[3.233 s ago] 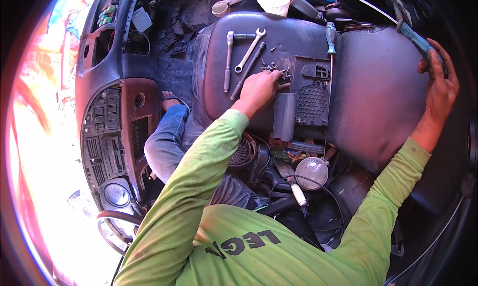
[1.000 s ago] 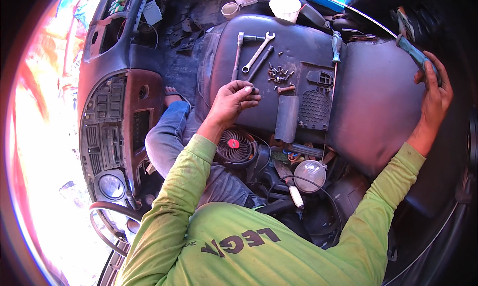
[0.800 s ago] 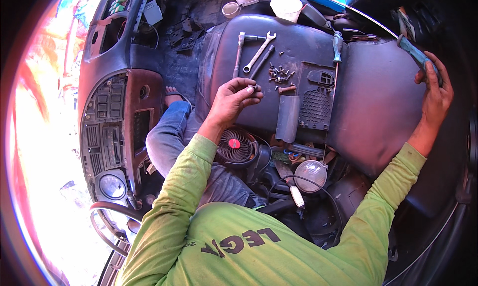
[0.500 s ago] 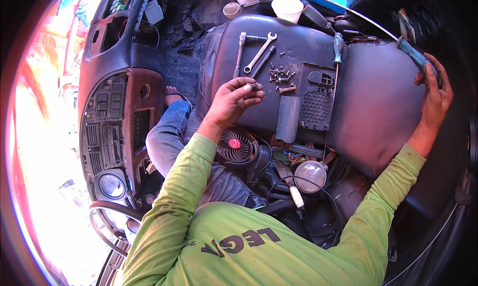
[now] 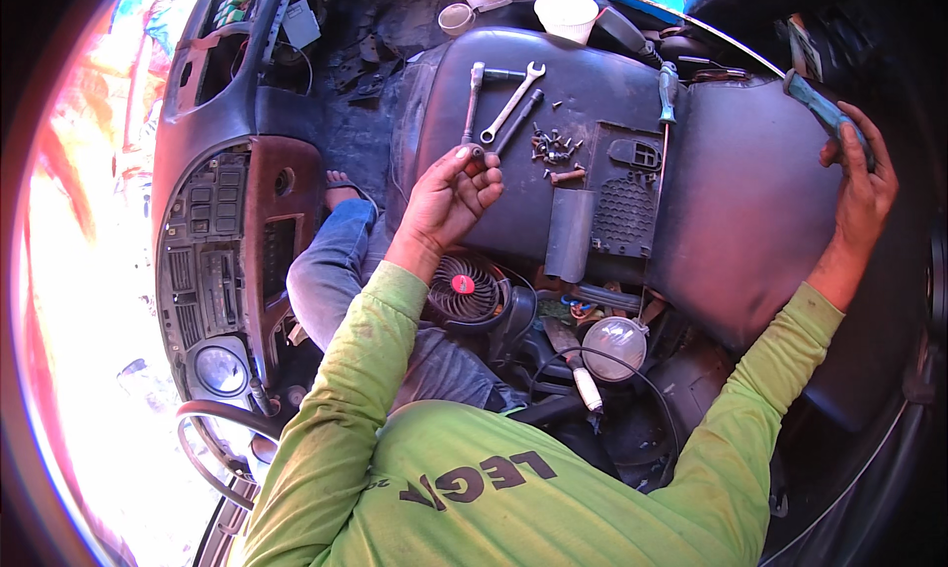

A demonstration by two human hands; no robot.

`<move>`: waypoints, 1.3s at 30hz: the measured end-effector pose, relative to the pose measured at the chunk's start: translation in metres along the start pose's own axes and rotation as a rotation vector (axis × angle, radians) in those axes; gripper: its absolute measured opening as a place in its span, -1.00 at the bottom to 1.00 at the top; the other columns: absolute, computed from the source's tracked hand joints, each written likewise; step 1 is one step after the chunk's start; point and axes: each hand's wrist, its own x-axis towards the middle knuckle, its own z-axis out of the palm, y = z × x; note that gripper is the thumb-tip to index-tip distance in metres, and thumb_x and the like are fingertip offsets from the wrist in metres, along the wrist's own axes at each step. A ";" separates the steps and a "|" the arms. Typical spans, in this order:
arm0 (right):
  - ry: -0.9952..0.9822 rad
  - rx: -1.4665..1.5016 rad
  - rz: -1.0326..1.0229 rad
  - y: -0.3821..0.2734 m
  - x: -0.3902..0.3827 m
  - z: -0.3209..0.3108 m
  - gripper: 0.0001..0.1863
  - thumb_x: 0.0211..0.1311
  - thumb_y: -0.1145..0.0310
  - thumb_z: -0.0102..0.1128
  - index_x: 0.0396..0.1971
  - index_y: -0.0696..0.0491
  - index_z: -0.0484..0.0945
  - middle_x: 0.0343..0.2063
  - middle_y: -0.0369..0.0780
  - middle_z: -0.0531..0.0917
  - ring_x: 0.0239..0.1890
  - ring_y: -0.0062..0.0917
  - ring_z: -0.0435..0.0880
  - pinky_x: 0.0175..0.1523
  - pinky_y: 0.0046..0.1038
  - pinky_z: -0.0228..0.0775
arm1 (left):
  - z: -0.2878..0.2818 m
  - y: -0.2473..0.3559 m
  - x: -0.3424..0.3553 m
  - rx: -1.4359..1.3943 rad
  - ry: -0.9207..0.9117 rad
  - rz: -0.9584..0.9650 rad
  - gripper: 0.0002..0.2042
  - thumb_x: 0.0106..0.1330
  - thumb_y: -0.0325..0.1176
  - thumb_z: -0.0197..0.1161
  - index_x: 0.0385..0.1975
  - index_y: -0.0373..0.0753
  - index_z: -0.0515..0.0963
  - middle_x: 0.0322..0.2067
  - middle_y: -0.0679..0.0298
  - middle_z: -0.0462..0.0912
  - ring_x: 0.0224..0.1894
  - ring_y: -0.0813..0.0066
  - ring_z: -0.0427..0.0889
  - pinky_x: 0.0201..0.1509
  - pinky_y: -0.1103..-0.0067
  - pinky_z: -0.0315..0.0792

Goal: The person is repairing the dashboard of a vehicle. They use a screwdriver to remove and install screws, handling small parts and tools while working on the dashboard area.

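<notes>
My left hand is raised over the near left part of the dark seat, thumb and fingers pinching a small dark piece whose kind I cannot make out. Far to the right, my right hand grips the blue-green handle of a long screwdriver; its thin shaft points up and left. Beyond my left hand lie an L-shaped socket wrench, a combination wrench and a dark rod-like tool. A small heap of screws sits beside them.
A second screwdriver lies beside a black grille panel. Near my legs are a small fan, a round lamp and a cable. The dashboard and steering wheel stand left; a white cup is at the far edge.
My left hand has moved slightly left and turned, bringing the pinched piece toward the socket wrench's near end. My right hand keeps its hold on the screwdriver, almost unmoved.
</notes>
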 end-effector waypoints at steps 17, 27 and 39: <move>-0.822 0.430 0.319 -0.051 -0.053 0.173 -0.44 0.14 0.40 0.40 0.18 0.22 0.65 -0.32 -0.18 0.76 -0.51 -0.69 0.59 -0.39 -0.64 0.45 | -0.054 0.163 -0.122 -0.057 0.285 0.668 -0.79 0.54 -0.37 0.28 0.03 -0.33 0.62 -0.16 0.12 0.74 -0.16 0.29 0.78 -0.04 0.38 0.76; -0.801 0.806 0.433 -0.128 -0.140 0.408 -0.45 0.29 0.41 0.45 0.25 0.24 0.56 -0.38 -0.34 0.65 -0.50 -0.75 0.54 -0.42 -0.65 0.32 | -0.096 0.246 -0.135 1.605 1.047 1.013 -0.79 0.40 -0.26 0.34 -0.10 -0.23 0.71 -0.20 0.20 0.79 -0.10 0.23 0.74 -0.04 0.36 0.58; -0.506 0.863 0.350 -0.184 -0.166 0.665 -0.58 0.06 0.46 0.37 -0.03 0.17 0.54 -0.25 -0.15 0.75 -0.32 -0.48 0.74 -0.17 -0.40 0.60 | -0.099 0.361 -0.177 2.967 0.200 0.578 -0.84 0.40 -0.32 0.28 -0.12 -0.21 0.64 0.27 0.41 0.64 0.31 0.25 0.52 0.52 0.23 0.26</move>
